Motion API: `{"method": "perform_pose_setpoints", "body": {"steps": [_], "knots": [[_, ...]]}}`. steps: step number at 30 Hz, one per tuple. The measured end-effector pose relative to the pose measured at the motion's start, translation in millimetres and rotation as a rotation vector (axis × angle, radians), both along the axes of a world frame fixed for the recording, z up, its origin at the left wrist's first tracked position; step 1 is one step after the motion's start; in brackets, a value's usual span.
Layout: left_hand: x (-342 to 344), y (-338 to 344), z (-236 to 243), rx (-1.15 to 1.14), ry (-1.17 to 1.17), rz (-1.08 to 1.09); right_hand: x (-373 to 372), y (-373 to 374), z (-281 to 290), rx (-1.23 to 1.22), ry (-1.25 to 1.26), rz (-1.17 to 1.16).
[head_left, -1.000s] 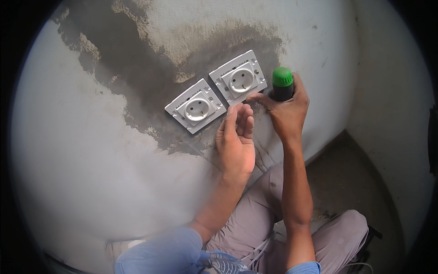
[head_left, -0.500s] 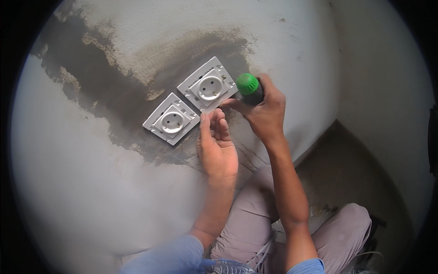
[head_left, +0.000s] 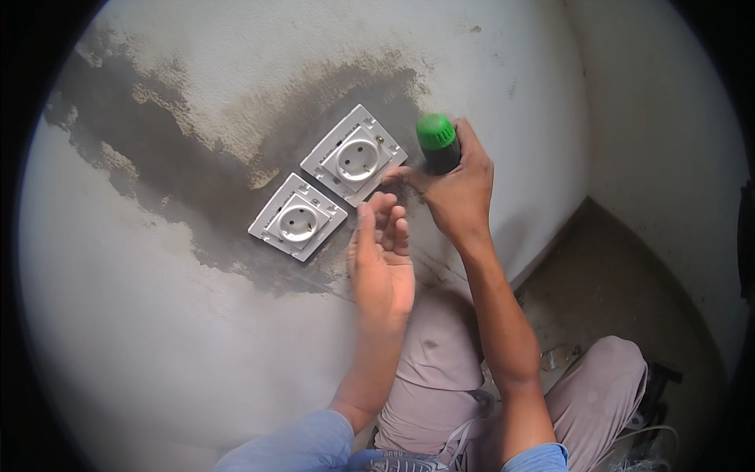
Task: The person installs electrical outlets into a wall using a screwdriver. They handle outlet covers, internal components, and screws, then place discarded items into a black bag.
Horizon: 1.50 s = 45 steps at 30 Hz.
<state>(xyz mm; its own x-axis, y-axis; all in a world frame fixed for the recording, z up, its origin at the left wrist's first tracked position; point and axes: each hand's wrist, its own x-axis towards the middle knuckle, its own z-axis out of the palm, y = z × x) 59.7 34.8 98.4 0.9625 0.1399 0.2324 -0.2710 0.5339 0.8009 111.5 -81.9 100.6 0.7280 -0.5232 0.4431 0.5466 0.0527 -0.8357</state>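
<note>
White square plastic upper wall socket [head_left: 346, 179]: mounted on the wall and slanted in this view, its round recessed face uncovered, a small brass-coloured screw [head_left: 380, 140] showing near the right corner.
White square plastic lower wall socket [head_left: 298, 224]: just beside the upper one, down and to the left, with a narrow gap between their neighbouring edges.
Black-handled tool with a domed green cap [head_left: 437, 141]: in the right hand, just right of the upper socket, cap toward the camera; its far end is hidden.
Right hand [head_left: 462, 189]: clamped on the tool (the fingers behind it are out of sight), thumb stretched toward the upper socket's lower right edge; contact there cannot be told.
Left hand [head_left: 381, 263]: fingers loosely curled and apart from the thumb, nothing visible between them, tips near the upper socket's bottom corner; whether they touch it is unclear.
Pale rough wall [head_left: 157, 338]: a dark grey plaster patch [head_left: 189, 189] surrounds both sockets.
Below the hands: mauve-grey trousers [head_left: 436, 370] over bent knees, a light blue sleeve [head_left: 295, 444] on the left arm.
</note>
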Motion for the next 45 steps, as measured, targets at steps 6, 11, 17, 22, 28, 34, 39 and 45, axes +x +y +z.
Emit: {"method": "perform_pose_setpoints", "body": {"steps": [6, 11, 17, 22, 28, 34, 39, 45], "knots": [[11.3, -12.3, 1.3, -0.007, -0.039, 0.106, -3.7, -8.3, 6.6, -0.07, 0.044, 0.034], [10.2, -19.8, 1.2, -0.022, -0.049, 0.167, -14.4, -20.6, 27.2, -0.269, 0.152, 0.074], [2.6, -18.7, 11.8, -0.092, 0.027, 0.169, -38.4, -49.1, 20.2, -0.201, 0.099, 0.116], [2.9, -25.2, 17.6, -0.129, 0.071, 0.173, -91.2, -111.8, 62.0, -0.502, 0.218, -0.219], [4.5, -30.4, 17.9, -0.206, 0.127, 0.169, -158.5, -139.1, 88.6, -0.376, 0.162, -0.426], [4.2, -28.8, 19.9, -0.201, 0.128, 0.182, -284.5, -142.4, -16.0, 0.032, 0.226, -0.316], [5.4, -35.7, 18.1, -0.22, 0.193, 0.19, -289.9, -83.3, -33.3, 0.644, 0.257, -0.159], [4.0, -34.3, 18.4, -0.238, 0.203, 0.249, -272.1, -72.8, -4.5, 0.486, 0.283, 0.198]]}}
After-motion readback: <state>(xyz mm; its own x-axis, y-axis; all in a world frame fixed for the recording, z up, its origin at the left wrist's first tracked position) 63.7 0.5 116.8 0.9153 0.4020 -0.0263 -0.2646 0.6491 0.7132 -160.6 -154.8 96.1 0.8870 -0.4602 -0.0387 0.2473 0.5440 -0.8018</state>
